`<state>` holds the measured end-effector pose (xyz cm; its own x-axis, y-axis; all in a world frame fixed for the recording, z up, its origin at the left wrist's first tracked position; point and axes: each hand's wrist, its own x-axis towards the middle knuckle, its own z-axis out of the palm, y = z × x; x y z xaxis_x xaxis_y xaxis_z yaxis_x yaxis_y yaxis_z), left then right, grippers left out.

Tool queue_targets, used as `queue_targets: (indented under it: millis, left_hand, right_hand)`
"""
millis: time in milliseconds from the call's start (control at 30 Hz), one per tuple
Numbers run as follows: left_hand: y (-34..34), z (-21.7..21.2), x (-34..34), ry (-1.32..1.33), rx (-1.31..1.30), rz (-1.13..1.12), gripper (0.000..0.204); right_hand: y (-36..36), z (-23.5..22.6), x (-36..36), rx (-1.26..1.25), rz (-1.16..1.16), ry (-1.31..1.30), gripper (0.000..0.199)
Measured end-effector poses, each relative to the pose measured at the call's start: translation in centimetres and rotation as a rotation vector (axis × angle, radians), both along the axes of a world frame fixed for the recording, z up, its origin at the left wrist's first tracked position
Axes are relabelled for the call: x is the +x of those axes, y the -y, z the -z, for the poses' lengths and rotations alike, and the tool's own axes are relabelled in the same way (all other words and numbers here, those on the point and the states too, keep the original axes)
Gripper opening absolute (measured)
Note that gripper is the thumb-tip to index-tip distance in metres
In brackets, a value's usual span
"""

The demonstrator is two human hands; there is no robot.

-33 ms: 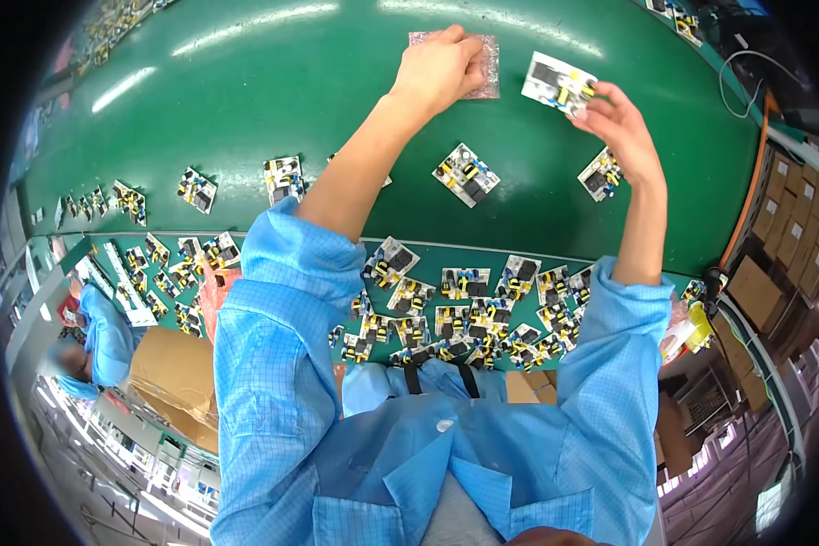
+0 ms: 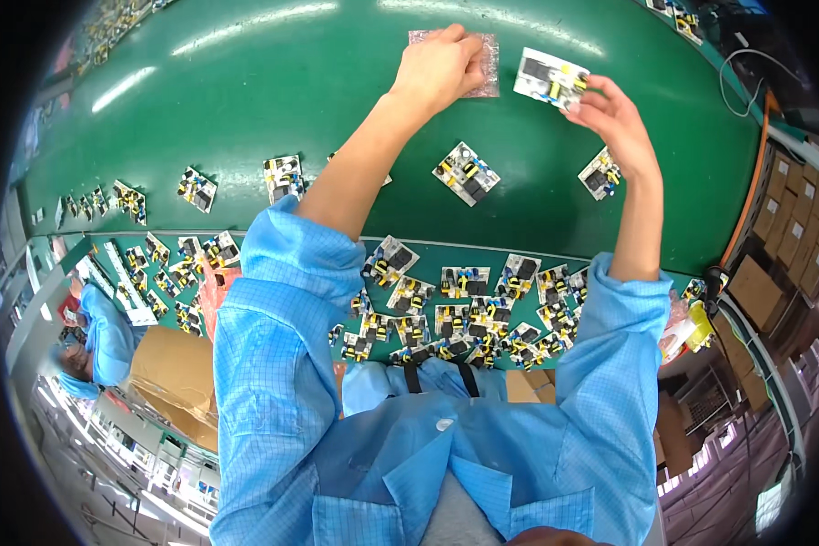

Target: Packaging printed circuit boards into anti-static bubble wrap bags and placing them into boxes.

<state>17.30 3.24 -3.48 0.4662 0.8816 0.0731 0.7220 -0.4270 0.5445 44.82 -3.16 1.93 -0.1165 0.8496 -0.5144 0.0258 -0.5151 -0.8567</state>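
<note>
My right hand (image 2: 617, 127) holds a white circuit board (image 2: 539, 69) by its right end, fingers and thumb at the edge. Black, yellow and silver components cover the board, which is over the green work surface. To its left, my left hand (image 2: 435, 69) is closed on a pinkish clear bubble-wrap bag (image 2: 490, 80); the hand covers much of the bag and hides the fingertips. Nearer to me on the same surface lie a circuit board (image 2: 466, 174) between my arms and another board (image 2: 600, 174) beside my right wrist.
More boards (image 2: 197, 189) run in a row to the left, one partly behind my left forearm. A lower green shelf (image 2: 428, 273) close to my body carries many boards. A cardboard box (image 2: 173, 378) and a co-worker in a blue sleeve (image 2: 109, 337) are at left; stacked cartons (image 2: 792, 214) stand at right.
My right hand and its circuit board have shifted slightly left and away from me, toward the bubble-wrap bag. The left hand has stayed in place.
</note>
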Motion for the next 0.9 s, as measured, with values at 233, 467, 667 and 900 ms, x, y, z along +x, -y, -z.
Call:
queue_targets:
  millis: [233, 467, 667, 900]
  left_hand:
    - [0.0, -0.2, 0.2, 0.078, 0.029, 0.034, 0.013]
    - [0.2, -2.1, -0.3, 0.208, 0.049, 0.157, 0.018]
    - [4.2, -4.8, -1.6, 0.235, 0.162, 0.181, 0.019]
    - [12.6, -9.8, -4.0, 0.196, 0.152, 0.068, 0.016]
  right_hand:
    - [-1.2, 0.8, -2.2, -0.041, -0.051, 0.107, 0.046]
    - [-0.7, 0.6, -2.9, -0.056, -0.084, 0.270, 0.056]
    - [4.7, -1.0, -5.5, 0.008, 0.076, 0.225, 0.064]
    - [13.0, -4.1, -9.7, 0.025, 0.110, 0.237, 0.068]
